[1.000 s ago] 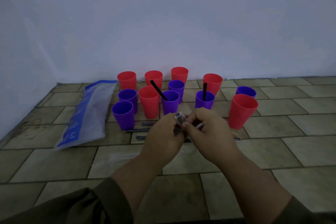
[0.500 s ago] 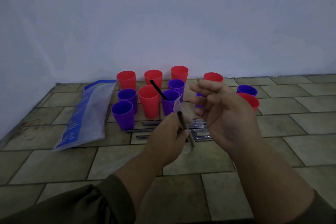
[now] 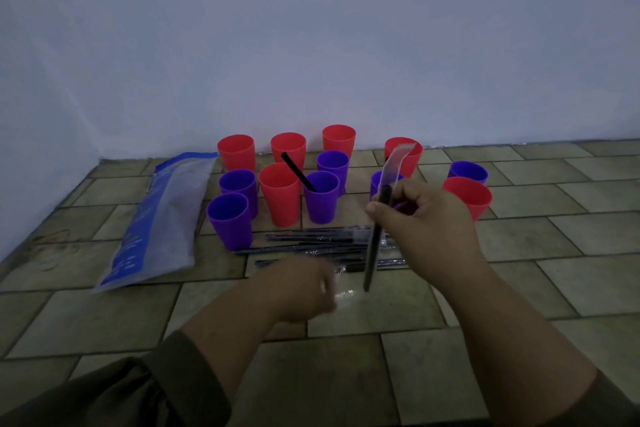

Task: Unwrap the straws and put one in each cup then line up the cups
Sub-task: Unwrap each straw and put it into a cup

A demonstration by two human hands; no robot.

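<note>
- Since half a second ago the straw has passed from my left hand to my right hand, which pinches its upper part. The left has dropped low, too blurred to tell its fingers.
- Head view: the straw hangs near upright over the floor, bare end down, clear wrapper trailing above the pinch.
- That bare end lies just right of the left hand, so I judge it the nearer puller.

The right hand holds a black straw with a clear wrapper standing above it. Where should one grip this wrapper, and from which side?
Pinch the clear wrapper near its free top end, coming from above with the left hand. The flat sleeve rises past the black straw, which the right hand pinches, so an upward pull likely slips it off.
</note>
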